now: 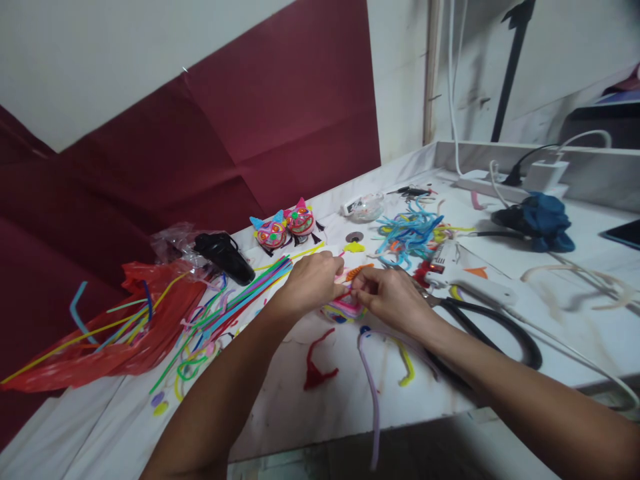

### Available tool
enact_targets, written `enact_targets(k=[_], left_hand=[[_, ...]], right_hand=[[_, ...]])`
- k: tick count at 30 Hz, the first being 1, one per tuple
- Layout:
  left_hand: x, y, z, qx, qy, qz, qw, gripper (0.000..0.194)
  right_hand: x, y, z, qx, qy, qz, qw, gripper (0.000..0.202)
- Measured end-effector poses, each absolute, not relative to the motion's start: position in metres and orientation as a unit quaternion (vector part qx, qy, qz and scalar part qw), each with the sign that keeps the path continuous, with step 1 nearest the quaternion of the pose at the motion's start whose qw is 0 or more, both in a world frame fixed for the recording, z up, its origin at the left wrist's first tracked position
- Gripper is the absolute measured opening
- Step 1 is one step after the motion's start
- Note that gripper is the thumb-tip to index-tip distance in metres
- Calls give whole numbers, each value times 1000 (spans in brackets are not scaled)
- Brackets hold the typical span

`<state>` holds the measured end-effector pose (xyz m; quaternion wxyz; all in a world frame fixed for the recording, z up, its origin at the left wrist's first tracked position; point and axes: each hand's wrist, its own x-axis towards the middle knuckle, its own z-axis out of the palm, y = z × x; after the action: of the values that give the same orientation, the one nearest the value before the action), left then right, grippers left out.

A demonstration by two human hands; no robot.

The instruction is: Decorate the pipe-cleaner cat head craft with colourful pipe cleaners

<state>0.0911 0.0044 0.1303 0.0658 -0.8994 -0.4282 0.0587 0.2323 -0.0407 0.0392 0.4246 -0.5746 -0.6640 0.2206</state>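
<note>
My left hand (pixel 315 281) and my right hand (pixel 387 293) meet over a small multicoloured craft piece (pixel 343 310) made of pink, yellow and blue fuzzy stems. The left fingers are closed on its upper left side; the right thumb and fingers pinch at its upper right. An orange coiled stem (pixel 359 271) shows between the hands, with a yellow piece (pixel 355 247) beyond. Nearer the table's front edge lie a bent red stem (pixel 319 367), a long lilac stem (pixel 371 400) and a short yellow stem (pixel 407 363). The fingertips partly cover the craft piece.
Two finished cat-like heads (pixel 273 233) stand at the back. Bundled stems (pixel 250 297) and a red plastic bag (pixel 150 333) lie left. At right are a blue stem pile (pixel 410 230), black-handled scissors (pixel 500 327), a white glue gun (pixel 483 290) and a power strip (pixel 475 181).
</note>
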Motion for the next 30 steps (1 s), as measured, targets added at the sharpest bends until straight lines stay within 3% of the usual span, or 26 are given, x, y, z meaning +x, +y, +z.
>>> enact_targets(k=[20,30], left_hand=[[92,3,131,-896,-430,73,81,22],[91,0,130,-892,-438,73,81,25]], right_hand=[[232,-41,38,-575,-675,215,409,11],[253,-53,36,-604,-693,148,364,12]])
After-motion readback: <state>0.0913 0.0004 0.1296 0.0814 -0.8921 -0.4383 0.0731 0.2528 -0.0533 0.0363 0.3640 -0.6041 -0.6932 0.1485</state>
